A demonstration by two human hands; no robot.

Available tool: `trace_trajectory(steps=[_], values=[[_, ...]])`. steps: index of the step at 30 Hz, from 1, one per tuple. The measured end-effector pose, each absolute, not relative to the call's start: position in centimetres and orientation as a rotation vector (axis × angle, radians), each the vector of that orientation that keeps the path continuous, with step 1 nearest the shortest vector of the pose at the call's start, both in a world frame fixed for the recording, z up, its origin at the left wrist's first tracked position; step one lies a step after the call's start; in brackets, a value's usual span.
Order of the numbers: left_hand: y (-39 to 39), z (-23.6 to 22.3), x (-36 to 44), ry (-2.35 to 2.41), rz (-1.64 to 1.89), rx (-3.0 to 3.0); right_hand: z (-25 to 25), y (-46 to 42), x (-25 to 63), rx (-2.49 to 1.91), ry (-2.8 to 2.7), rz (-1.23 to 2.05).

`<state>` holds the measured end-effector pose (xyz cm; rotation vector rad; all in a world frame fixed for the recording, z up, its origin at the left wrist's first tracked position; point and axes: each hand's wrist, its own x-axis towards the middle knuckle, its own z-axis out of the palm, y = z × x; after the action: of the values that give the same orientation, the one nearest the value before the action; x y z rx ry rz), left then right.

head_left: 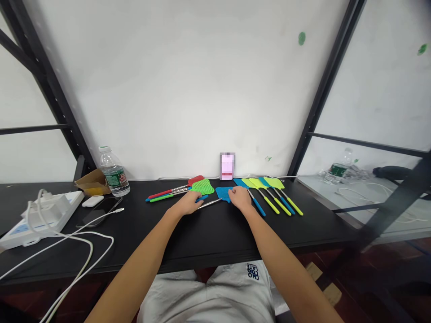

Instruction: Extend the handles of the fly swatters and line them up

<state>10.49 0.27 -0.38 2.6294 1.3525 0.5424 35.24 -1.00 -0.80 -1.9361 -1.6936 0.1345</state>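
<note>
A long black tabletop stands against a white wall. On its left lie a white power strip with trailing white cables, a clear plastic water bottle with a green label and a dark phone. A blue mesh fly swatter with a metal shaft lies at the centre, just beside a row of yellow-green and blue swatters. The left hand curls closed around its blue handle; the right hand rests fingers spread on its head.
</note>
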Motion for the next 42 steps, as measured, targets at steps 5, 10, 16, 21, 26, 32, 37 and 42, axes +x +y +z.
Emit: trace_trajectory(steps=[5,10,16,21,26,32,37,42], values=[[-0.2,-0.9,11.3,1.412,0.454,2.704,-0.7,-1.9,34.0,-1.74,-1.816,0.054],[-1.0,-1.3,12.5,1.654,0.452,2.727,-1.1,-3.5,30.8,-1.468,-2.036,-0.141],[-1.0,-1.3,13.2,1.796,0.454,2.675,-1.8,-4.3,28.8,-1.366,-2.333,-0.299],[-0.6,-1.6,13.3,1.855,0.538,2.652,-1.6,-4.4,29.8,-1.265,-2.471,-0.201],[-0.3,-1.8,13.1,1.833,0.622,2.595,-1.3,-4.6,29.7,-1.244,-2.54,-0.203],[-0.2,-1.5,12.4,1.718,0.709,2.584,-1.2,-4.2,29.6,-1.502,-2.411,-0.173],[-0.3,-1.4,12.9,1.528,0.851,2.549,-0.5,-3.9,30.3,-1.561,-2.209,-0.215],[0.2,-1.3,12.7,1.495,1.104,2.362,0.7,-3.4,32.4,-1.505,-1.58,-0.167]])
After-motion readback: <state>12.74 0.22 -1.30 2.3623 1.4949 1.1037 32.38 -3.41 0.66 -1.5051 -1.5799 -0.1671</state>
